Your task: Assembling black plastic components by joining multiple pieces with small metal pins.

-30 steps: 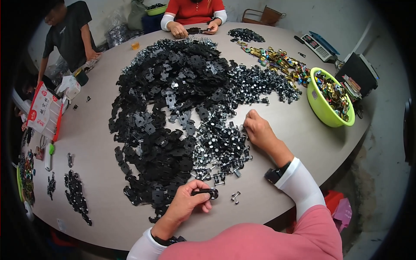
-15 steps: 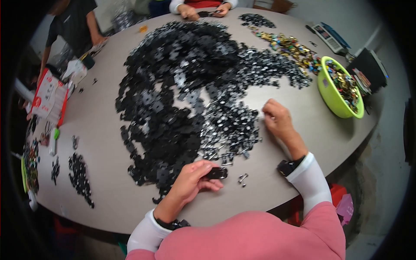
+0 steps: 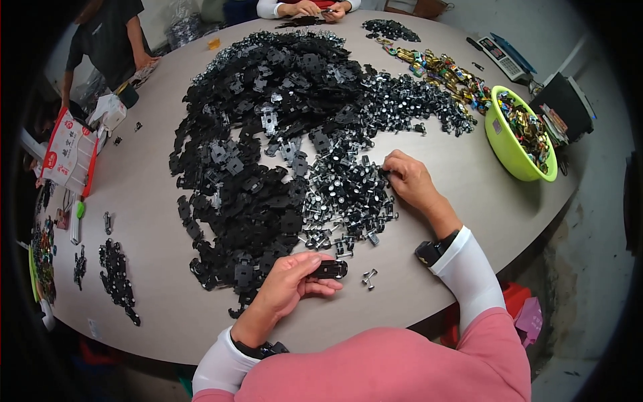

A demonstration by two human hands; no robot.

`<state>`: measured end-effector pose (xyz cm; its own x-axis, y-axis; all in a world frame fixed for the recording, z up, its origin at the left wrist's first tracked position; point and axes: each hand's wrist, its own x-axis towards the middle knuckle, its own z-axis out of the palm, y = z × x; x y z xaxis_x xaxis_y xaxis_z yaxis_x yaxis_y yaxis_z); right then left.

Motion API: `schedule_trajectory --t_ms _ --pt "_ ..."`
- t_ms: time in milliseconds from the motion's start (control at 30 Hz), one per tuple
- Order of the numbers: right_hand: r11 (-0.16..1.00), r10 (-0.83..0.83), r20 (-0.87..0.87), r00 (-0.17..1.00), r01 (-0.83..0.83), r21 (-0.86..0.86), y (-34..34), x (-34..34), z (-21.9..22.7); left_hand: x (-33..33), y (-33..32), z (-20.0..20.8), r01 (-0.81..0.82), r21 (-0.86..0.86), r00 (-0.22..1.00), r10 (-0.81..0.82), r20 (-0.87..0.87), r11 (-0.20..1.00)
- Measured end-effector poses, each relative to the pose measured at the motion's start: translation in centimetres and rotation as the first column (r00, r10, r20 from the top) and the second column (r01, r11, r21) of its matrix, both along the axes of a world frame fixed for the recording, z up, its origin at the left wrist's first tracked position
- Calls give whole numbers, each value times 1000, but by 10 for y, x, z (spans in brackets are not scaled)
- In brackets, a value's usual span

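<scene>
1. Fingers of the left hand (image 3: 287, 283) are clamped on the left end of a black plate (image 3: 331, 269), its long axis running roughly left to right.
2. Right hand (image 3: 411, 182): fingertips bunched at the right edge of the axle heap (image 3: 343, 194); whether they grip anything, I cannot tell.
3. From those fingertips, the plate lies left and bodyward.

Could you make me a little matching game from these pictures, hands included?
1. left hand
2. right hand
3. green basin
4. scale

A. stands beyond the basin
B. grips a black part
C. holds shiny multicoloured pieces
D. is at the edge of the black-and-silver pile

Pairs: 1-B, 2-D, 3-C, 4-A
</scene>
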<state>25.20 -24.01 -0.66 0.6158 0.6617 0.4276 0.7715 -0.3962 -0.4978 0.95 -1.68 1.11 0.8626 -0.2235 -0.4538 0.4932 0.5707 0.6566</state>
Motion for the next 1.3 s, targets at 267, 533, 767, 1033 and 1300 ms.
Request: schedule_trajectory --t_ms 267,533,767,1033,1300 --pt "957 279 -55 959 -272 101 25 -91 71 3 1 -3 -14 -78 1000 13 -9 997" --pt "921 389 -5 921 -389 -13 51 -163 44 -4 3 -16 -56 -337 997 69 27 940" --pt "935 354 -27 935 -355 -9 49 -164 43 -4 -1 -12 -48 -250 997 60 43 967" --pt "932 360 -72 930 -362 -7 58 -173 54 -9 -8 -2 -138 44 982 131 135 989" --pt "925 352 -57 934 -338 170 56 -172 54 1 -14 8 -183 134 915 119 386 974"
